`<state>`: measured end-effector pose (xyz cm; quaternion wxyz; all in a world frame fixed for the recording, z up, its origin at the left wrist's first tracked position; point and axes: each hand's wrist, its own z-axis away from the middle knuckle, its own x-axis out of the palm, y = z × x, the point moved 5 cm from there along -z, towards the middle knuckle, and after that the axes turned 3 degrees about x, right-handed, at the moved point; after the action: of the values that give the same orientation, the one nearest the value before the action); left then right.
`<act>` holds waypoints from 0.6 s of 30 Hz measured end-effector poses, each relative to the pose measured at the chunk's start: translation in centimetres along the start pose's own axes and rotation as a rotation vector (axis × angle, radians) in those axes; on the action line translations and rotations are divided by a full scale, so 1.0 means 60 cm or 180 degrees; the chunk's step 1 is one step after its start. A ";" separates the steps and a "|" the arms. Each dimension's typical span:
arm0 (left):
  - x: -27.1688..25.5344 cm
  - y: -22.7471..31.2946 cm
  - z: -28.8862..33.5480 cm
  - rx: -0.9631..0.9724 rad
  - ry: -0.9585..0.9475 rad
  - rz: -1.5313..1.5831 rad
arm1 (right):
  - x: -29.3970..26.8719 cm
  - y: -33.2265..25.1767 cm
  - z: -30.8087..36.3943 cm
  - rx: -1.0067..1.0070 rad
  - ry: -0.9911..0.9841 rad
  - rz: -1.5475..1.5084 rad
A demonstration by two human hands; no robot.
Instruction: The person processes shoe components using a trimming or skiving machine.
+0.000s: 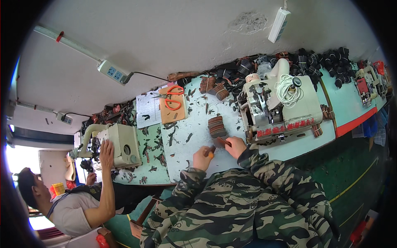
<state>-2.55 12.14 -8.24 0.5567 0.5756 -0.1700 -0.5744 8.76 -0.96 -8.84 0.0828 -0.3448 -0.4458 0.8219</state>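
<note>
My left hand (202, 157) holds a small tool with an orange handle (211, 154) over the pale green table (285, 151). My right hand (235, 146) pinches a brown leather piece (221, 142) that lies between both hands. Just beyond them stands a stack of brown leather pieces (216, 125). Both forearms wear camouflage sleeves. A cream sewing machine (279, 108) with a coil of white cord on top sits right of my right hand.
Orange-handled scissors (173, 99) lie on a brown board beside a printed sheet (148, 109). Dark scraps litter the table. Another person at the left rests a hand on a second cream machine (120, 144). Black and brown parts pile along the wall.
</note>
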 end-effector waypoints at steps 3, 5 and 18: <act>0.009 0.025 0.007 0.1039 -0.0053 -0.0864 | 0.012 0.012 0.008 -0.0049 0.0335 0.0895; 0.031 0.051 0.017 0.2127 0.0033 -0.1566 | 0.032 0.012 0.010 -0.0621 0.0109 0.0475; 0.035 0.063 0.010 0.1562 -0.0002 -0.1010 | 0.023 -0.013 0.015 -0.0210 0.0227 0.1269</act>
<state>-0.80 8.92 -5.91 0.3039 0.7123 -0.2118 -0.5962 7.00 -0.49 -8.56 -0.0771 -0.4576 -0.3922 0.7942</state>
